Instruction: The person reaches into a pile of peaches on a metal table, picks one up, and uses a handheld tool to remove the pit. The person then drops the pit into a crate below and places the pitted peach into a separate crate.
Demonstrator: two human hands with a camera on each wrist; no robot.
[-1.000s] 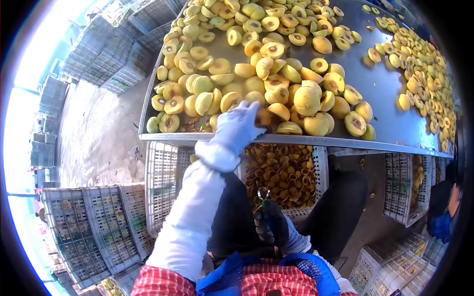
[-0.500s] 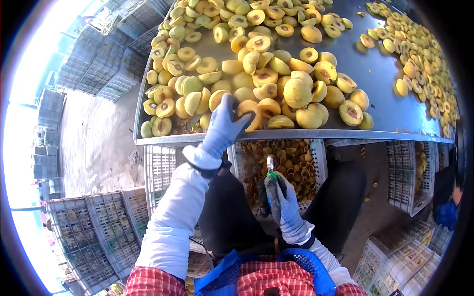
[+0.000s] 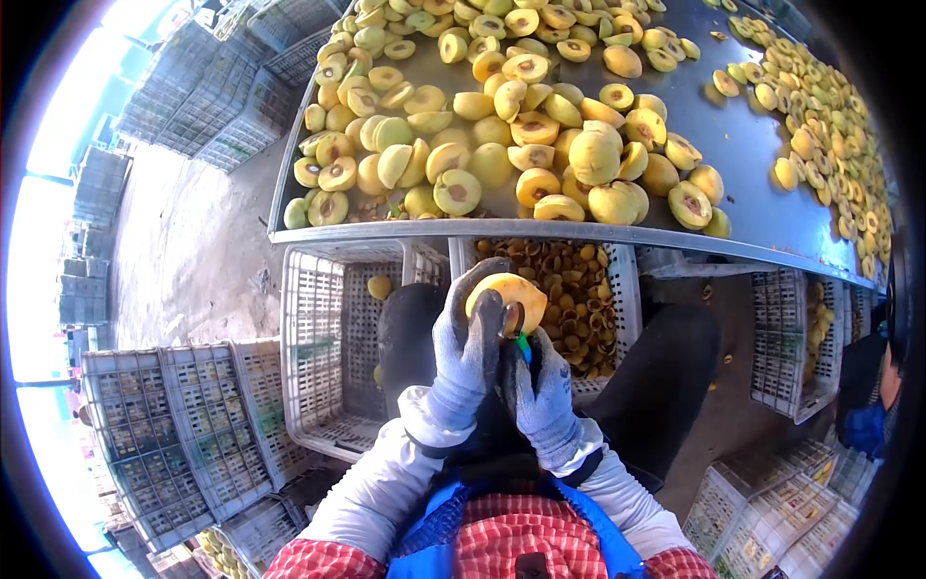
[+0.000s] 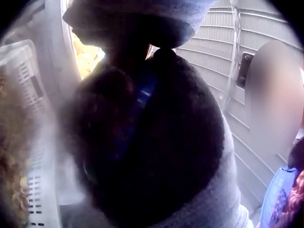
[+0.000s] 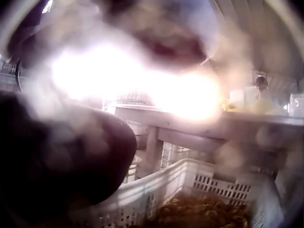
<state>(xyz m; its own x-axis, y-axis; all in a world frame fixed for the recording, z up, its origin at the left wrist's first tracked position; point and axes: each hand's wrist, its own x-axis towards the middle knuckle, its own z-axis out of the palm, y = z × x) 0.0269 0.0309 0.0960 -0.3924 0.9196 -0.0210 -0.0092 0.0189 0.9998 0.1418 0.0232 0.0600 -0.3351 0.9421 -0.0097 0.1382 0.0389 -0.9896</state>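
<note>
In the head view my gloved left hand (image 3: 458, 352) holds a yellow peach half (image 3: 511, 294) over a crate, thumb on its near side and fingers behind it. My right hand (image 3: 545, 400), also gloved, grips a pitting tool (image 3: 524, 347) with a green band and blue handle. The tool's metal loop is at the peach half's lower edge, partly hidden by the left thumb. In the left wrist view, dark gloved fingers (image 4: 175, 137) wrap the blue handle (image 4: 146, 92). Glare and blur cover much of the right wrist view.
Many peach halves (image 3: 455, 191) lie on a metal table (image 3: 675, 92) with a raised front edge. Below stand a white crate of brown-yellow pieces (image 3: 569, 289) and another crate (image 3: 313, 338) with few fruits. Stacked crates (image 3: 198, 425) flank the left.
My left hand took a peach half from the table edge and brought it back toward my body. My right hand rose with the tool to meet it.
</note>
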